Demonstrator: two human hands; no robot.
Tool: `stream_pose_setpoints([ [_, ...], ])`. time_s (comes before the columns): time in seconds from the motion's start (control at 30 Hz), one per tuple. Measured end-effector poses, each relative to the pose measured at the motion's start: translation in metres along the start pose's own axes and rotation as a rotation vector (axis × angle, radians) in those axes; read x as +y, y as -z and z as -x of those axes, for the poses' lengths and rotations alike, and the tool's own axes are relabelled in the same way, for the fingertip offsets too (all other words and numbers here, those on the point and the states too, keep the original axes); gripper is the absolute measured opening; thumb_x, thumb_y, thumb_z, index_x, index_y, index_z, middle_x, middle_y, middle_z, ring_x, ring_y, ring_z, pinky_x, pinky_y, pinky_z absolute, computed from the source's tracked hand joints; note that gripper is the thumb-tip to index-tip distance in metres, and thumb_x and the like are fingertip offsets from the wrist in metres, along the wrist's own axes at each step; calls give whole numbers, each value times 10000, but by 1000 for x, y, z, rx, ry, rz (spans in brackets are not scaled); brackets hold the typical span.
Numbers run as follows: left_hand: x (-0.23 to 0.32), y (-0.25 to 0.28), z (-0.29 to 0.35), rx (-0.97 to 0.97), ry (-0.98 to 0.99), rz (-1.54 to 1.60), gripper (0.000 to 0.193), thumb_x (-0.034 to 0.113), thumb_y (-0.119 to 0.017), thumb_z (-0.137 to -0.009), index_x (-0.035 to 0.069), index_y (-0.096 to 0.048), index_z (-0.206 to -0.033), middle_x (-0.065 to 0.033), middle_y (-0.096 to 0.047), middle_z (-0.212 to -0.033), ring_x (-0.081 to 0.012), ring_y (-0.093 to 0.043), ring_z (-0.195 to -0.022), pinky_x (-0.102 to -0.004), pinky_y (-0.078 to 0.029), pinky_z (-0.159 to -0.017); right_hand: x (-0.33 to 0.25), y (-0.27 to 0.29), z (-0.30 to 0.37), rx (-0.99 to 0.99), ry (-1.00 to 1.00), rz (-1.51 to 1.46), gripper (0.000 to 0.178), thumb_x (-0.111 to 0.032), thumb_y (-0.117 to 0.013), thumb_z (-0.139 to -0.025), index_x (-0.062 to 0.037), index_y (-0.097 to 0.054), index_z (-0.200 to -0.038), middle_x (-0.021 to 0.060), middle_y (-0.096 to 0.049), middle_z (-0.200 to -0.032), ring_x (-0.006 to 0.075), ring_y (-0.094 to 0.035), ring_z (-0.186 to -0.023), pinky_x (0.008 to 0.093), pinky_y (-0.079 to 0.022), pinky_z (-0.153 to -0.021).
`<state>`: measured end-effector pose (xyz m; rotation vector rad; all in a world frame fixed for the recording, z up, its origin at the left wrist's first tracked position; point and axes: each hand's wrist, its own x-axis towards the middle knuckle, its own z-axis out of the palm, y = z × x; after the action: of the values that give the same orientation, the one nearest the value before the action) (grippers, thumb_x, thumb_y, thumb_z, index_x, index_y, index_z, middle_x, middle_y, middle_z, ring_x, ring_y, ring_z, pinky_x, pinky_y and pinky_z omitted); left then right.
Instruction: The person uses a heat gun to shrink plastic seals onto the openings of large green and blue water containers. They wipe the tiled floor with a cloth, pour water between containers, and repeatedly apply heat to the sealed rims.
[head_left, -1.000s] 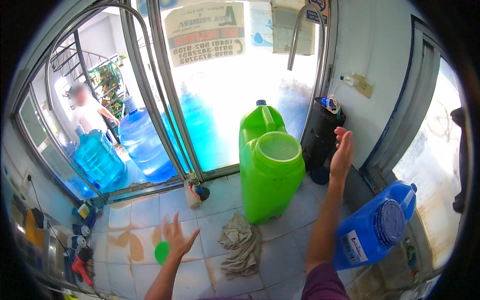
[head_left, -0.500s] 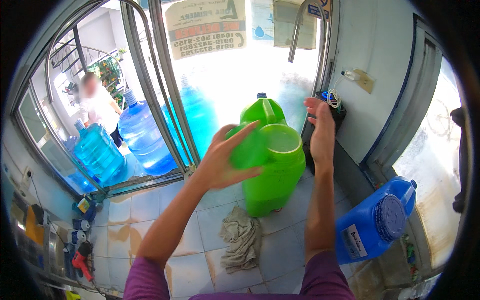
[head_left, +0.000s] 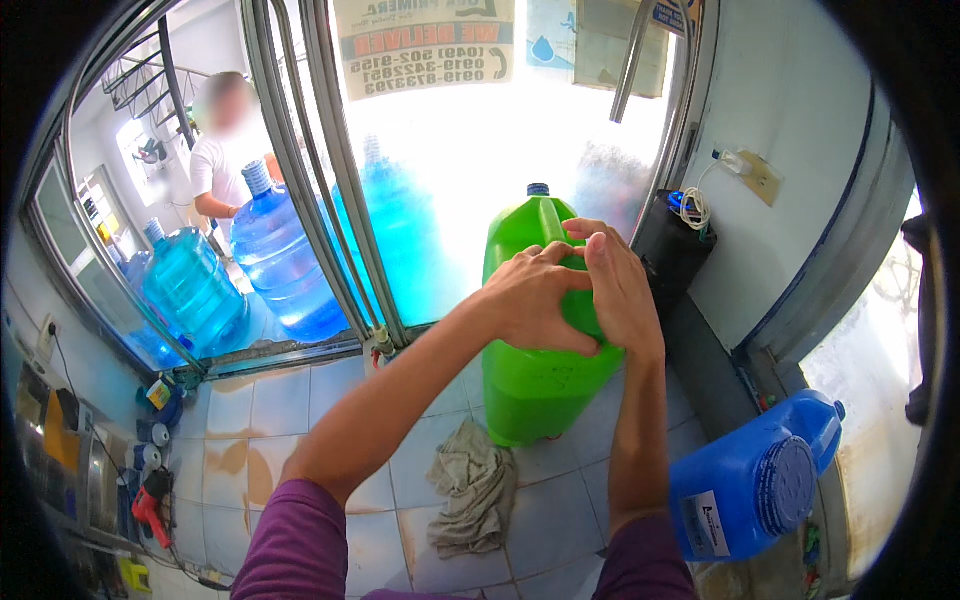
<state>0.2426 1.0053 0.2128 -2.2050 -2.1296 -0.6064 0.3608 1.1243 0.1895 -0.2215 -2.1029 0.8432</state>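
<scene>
Pale tiles, stained brown in places, cover the floor (head_left: 280, 395), with bright glass doors (head_left: 520, 130) along its far edge. Near that edge, right of the floor's middle, stands a tall green jug (head_left: 545, 390), upright, with a dark cap (head_left: 538, 189) on its narrow spout. Both hands are at its wide mouth and cover it, so I can't see what the jug contains.

From where I stand, the left hand (head_left: 540, 300) is half open, thumb and fingers spread around a green lid (head_left: 582, 312) that is mostly hidden. The right hand (head_left: 622, 292) is nearly straight, palm turned toward the lid from the right; whether it touches, I can't tell.

By the floor's right edge sits a blue container (head_left: 735, 470), its wide mouth closed by a ribbed blue lid (head_left: 787, 487); its contents don't show. A crumpled grey cloth (head_left: 474, 490) lies on the tiles in front of the jug.

Outside the open doorway, beyond the floor's far left edge, stand a capped, see-through blue bottle (head_left: 285, 265) and a turquoise bottle (head_left: 195, 285). Someone in a white shirt (head_left: 225, 165) is behind them.
</scene>
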Motion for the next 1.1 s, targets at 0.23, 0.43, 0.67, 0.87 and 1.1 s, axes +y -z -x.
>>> stream_pose_setpoints([
  [0.23, 16, -19, 3, 21, 211, -15, 818, 740, -660, -737, 218, -658, -1367, -248, -501, -1478, -420, -482, -1371, -505, -357, -1167, 6, -4, -6, -48, -108, -263, 527, -465, -351, -1109, -28, -591, -1279, 204, -661, -1173, 336, -664, -1112, 434, -506, -973],
  [0.43, -43, -19, -14, 155, -105, 406, 501, 375, -283, -1118, 69, -584, -1376, -262, -555, -1418, -388, -472, -1393, -490, -388, -1139, -17, -3, 19, 7, -105, 156, 616, -472, -592, -996, -49, -493, -1433, 180, -617, -1306, 338, -595, -1257, 458, -454, -1092],
  [0.67, -7, -44, -18, 314, 399, 200, 640, 551, -297, -1086, 48, -657, -1251, -237, -680, -1231, -396, -645, -1127, -482, -463, -1005, -6, 19, 10, -238, 162, -16, 1113, -477, -893, -666, -85, -354, -1557, 176, -442, -1525, 372, -462, -1405, 455, -365, -1181],
  [0.87, -59, -40, -39, 304, 23, 820, 677, 607, -386, -1050, 24, -692, -1203, -210, -703, -1193, -367, -679, -1051, -448, -503, -938, -56, -38, 44, 137, -290, 730, 1074, -471, -900, -629, -76, -417, -1503, 199, -514, -1406, 379, -507, -1337, 479, -396, -1137],
  [1.1, -1, -49, -6, 325, 197, 312, 828, 604, -320, -1043, -104, -407, -1464, -365, -494, -1395, -479, -494, -1297, -514, -355, -1138, -17, 8, 14, -304, 85, 285, 1021, -301, -922, -638, -12, -434, -1486, 175, -437, -1544, 348, -422, -1437, 436, -365, -1179],
])
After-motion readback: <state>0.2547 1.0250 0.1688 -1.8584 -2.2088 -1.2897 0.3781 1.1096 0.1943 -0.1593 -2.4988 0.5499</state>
